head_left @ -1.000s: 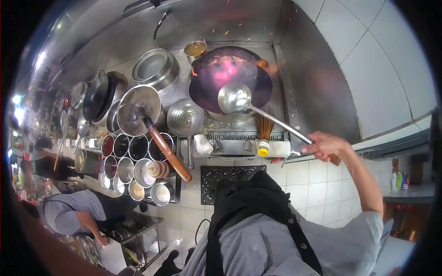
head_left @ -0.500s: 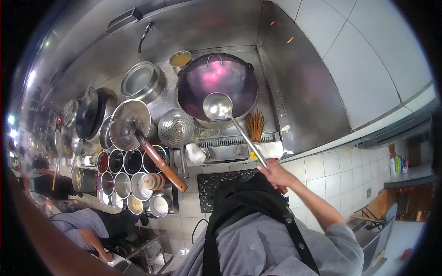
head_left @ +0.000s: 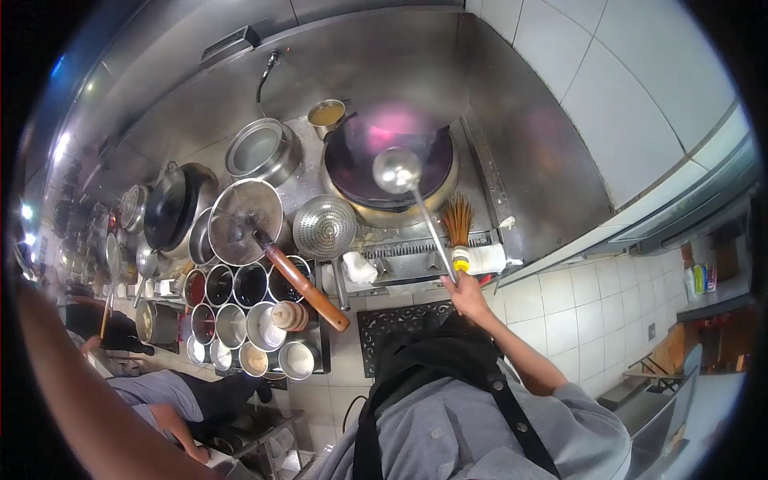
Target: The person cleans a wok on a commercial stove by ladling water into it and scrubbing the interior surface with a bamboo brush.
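Observation:
In my right hand (head_left: pixel 468 298) is the handle of a long steel ladle (head_left: pixel 397 170), its fingers wrapped round it. The ladle's round bowl hangs over the near part of a dark wok (head_left: pixel 352 180) on the stove, under steam and a pink glow. A bamboo brush (head_left: pixel 458 220) stands by the stove's front edge, just beyond my hand. Along the left side of the view runs my left forearm; the left hand itself lies out of view.
Left of the wok are a perforated skimmer (head_left: pixel 324 227), a strainer with a wooden handle (head_left: pixel 299 280), a lidded pot (head_left: pixel 258 150) and several seasoning containers (head_left: pixel 232 326). A small pot of liquid (head_left: pixel 326 116) sits behind. Another person (head_left: pixel 164 398) works at lower left.
My right hand has come left and closer to my body, with the ladle now more upright in view. The sparks over the wok are gone, and the wok's position on the stove has shifted slightly.

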The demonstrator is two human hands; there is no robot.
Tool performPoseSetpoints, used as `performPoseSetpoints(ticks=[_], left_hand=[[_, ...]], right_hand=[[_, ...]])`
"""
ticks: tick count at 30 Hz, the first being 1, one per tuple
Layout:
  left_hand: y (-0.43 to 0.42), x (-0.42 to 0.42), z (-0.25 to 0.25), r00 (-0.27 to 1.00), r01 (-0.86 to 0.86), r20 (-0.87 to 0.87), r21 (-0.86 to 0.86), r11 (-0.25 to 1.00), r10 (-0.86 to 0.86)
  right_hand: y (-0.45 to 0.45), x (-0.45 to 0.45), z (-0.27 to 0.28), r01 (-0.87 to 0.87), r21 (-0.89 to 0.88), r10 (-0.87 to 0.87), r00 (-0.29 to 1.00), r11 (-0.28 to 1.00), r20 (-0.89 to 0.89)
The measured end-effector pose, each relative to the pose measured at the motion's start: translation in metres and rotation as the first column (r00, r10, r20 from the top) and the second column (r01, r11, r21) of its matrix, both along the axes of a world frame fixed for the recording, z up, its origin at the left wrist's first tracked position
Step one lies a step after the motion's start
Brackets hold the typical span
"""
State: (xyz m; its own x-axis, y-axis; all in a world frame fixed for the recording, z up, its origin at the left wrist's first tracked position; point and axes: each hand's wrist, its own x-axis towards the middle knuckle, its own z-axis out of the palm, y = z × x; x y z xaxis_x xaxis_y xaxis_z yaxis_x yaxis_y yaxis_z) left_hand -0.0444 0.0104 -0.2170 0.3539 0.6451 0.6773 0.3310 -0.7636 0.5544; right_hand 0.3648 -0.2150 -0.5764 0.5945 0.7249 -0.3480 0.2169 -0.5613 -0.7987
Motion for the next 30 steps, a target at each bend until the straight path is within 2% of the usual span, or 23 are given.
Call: performPoseSetpoints(ticks=[1,4,5,7,9,10,12,13,15,16,17,19,21,22,23,25,26,27,28,29,30], left_hand=[[0.004,0.000,0.014,1.000,0.017,0.021,0.043,0.999,-0.018],[0.014,0.009,0.072,0.988,0.081,0.112,0.220,0.972,-0.108],[0.016,0.014,0.090,0.980,0.103,0.137,0.281,0.954,-0.146],[0.018,0.028,0.120,0.960,0.145,0.175,0.368,0.918,-0.221],[0.020,0.044,0.127,0.941,0.199,0.190,0.361,0.911,-0.280],[0.019,0.052,0.120,0.932,0.238,0.188,0.331,0.913,-0.311],[0.014,0.068,0.068,0.921,0.348,0.145,0.109,0.931,-0.362],[0.008,0.074,0.033,0.908,0.415,0.106,-0.095,0.905,-0.405],[-0.019,0.086,-0.043,0.823,0.454,-0.050,-0.540,0.709,-0.565],[-0.029,0.093,-0.075,0.655,0.553,-0.267,-0.468,0.689,-0.707],[-0.047,0.097,-0.109,0.560,0.601,-0.318,-0.480,0.639,-0.765],[-0.087,0.099,-0.145,0.495,0.620,-0.172,-0.617,0.485,-0.851],[-0.110,0.094,-0.167,0.446,0.610,-0.010,-0.728,0.313,-0.895],[-0.120,0.095,-0.162,0.462,0.573,0.021,-0.770,0.280,-0.887],[-0.127,0.094,-0.166,0.480,0.561,0.064,-0.790,0.250,-0.875],[-0.132,0.085,-0.179,0.487,0.566,0.114,-0.796,0.213,-0.866],[-0.129,0.081,-0.188,0.476,0.589,0.120,-0.779,0.215,-0.871],[-0.128,0.079,-0.194,0.466,0.616,0.128,-0.758,0.217,-0.876],[-0.129,0.078,-0.194,0.482,0.625,0.098,-0.735,0.263,-0.871],[-0.127,0.078,-0.192,0.501,0.631,0.068,-0.711,0.310,-0.863],[-0.126,0.075,-0.190,0.521,0.633,0.034,-0.686,0.359,-0.853]], right_hand=[[-0.011,-0.003,-0.022,0.112,0.064,-0.113,0.993,0.992,0.023],[-0.042,0.003,-0.042,0.189,0.139,-0.218,0.944,0.972,0.247],[-0.048,0.003,-0.042,0.144,0.279,-0.241,0.903,0.949,0.355],[-0.056,0.009,-0.056,0.218,0.293,-0.300,0.914,0.931,0.274],[-0.056,0.011,-0.076,0.317,0.256,-0.372,0.904,0.913,0.209],[-0.057,0.008,-0.085,0.302,0.217,-0.355,0.892,0.928,0.280],[-0.058,0.002,-0.106,0.286,0.139,-0.318,0.856,0.948,0.409],[-0.061,0.001,-0.137,0.262,0.079,-0.267,0.839,0.962,0.475],[-0.063,-0.014,-0.160,0.262,0.008,-0.230,0.832,0.965,0.504],[-0.065,-0.016,-0.162,0.254,-0.031,-0.201,0.828,0.967,0.524],[-0.068,-0.017,-0.161,0.243,-0.100,-0.165,0.856,0.965,0.490],[-0.070,-0.023,-0.147,0.210,-0.232,-0.100,0.906,0.950,0.412],[-0.055,-0.015,-0.160,0.307,-0.106,-0.150,0.703,0.946,0.695],[-0.044,-0.006,-0.165,0.335,-0.032,-0.174,0.566,0.942,0.806],[-0.027,0.007,-0.147,0.346,0.034,-0.261,0.638,0.938,0.725],[0.006,0.064,-0.219,0.289,-0.092,-0.122,0.642,0.953,0.757],[0.034,0.050,-0.128,0.433,-0.072,-0.362,0.824,0.899,0.436],[0.046,0.058,-0.149,0.415,0.024,-0.360,0.758,0.909,0.544],[0.052,0.067,-0.146,0.404,-0.087,-0.353,0.871,0.911,0.343],[0.058,0.077,-0.147,0.365,-0.193,-0.347,0.930,0.911,0.120],[0.065,0.082,-0.149,0.424,-0.160,-0.429,0.903,0.892,-0.001]])
